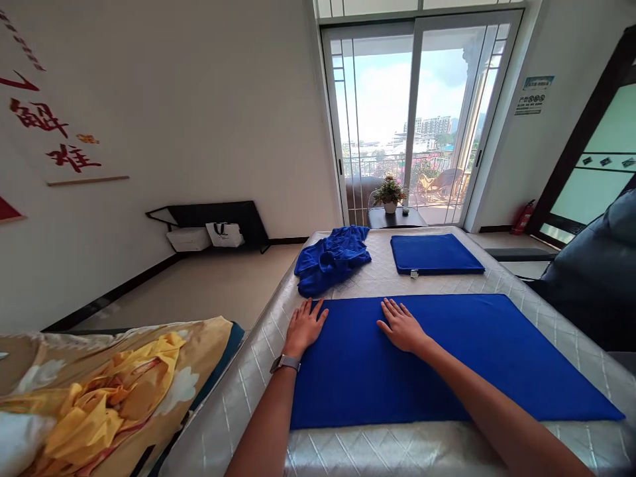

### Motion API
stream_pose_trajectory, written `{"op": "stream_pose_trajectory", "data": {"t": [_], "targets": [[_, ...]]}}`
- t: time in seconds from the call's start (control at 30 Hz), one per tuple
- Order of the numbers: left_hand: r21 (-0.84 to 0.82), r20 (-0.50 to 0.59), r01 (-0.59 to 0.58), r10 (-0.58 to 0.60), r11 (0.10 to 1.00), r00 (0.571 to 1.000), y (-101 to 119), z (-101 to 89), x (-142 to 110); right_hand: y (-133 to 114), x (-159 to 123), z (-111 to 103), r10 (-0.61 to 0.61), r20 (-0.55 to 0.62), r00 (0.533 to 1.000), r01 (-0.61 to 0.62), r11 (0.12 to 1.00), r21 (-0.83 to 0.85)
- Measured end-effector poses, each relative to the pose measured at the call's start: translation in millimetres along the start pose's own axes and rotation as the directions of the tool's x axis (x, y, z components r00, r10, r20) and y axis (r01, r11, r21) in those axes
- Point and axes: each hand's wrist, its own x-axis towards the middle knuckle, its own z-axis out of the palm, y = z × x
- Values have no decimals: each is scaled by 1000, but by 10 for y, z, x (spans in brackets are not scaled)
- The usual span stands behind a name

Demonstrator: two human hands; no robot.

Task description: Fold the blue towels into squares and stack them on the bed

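Mattress (358, 454) carries crumpled cloth (332, 260) and folded cloth (434, 252) beyond spread cloth (368, 377).

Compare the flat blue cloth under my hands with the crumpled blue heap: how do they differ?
The flat blue cloth lies smooth with straight edges; the crumpled blue heap is bunched in loose folds. The cloth covers much more of the mattress than the heap. The left hand and right hand rest on the cloth; neither holds the heap. Both are deep blue.
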Motion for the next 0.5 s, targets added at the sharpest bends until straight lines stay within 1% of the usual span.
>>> {"op": "stream_pose_trajectory", "data": {"t": [0.03, 0.1, 0.13, 0.2, 0.23, 0.3, 0.37, 0.43, 0.5], "targets": [[7, -1, -1, 1, 1000, 1000, -1, 2, 6, 101, -17, -17, 1, 29, 1000, -1, 1000, 10], [17, -2, -4, 4, 1000, 1000, -10, 19, 25, 461, -112, -75, 30, 49, 998, -30, 1000, 0], [21, -4, -8, 8, 1000, 1000, -21, 35, 37, 706, -191, -110, 70, 42, 997, -69, 997, -18], [26, -13, -19, 19, 999, 1000, -53, 82, 67, 1283, -403, -185, 184, 7, 983, -183, 981, -64], [28, -19, -22, 22, 999, 1000, -74, 110, 84, 1593, -527, -220, 256, -10, 967, -256, 963, -89], [26, -28, -27, 28, 999, 999, -119, 169, 115, 2202, -784, -276, 392, -57, 918, -397, 910, -124], [22, -32, -33, 34, 999, 999, -159, 219, 142, 2715, -1011, -303, 494, -98, 864, -503, 852, -142], [17, -35, -40, 40, 999, 999, -183, 250, 163, 3067, -1163, -298, 546, -127, 828, -560, 817, -138], [10, -37, -36, 36, 999, 999, -187, 258, 177, 3245, -1232, -273, 557, -141, 819, -573, 810, -129]]}}
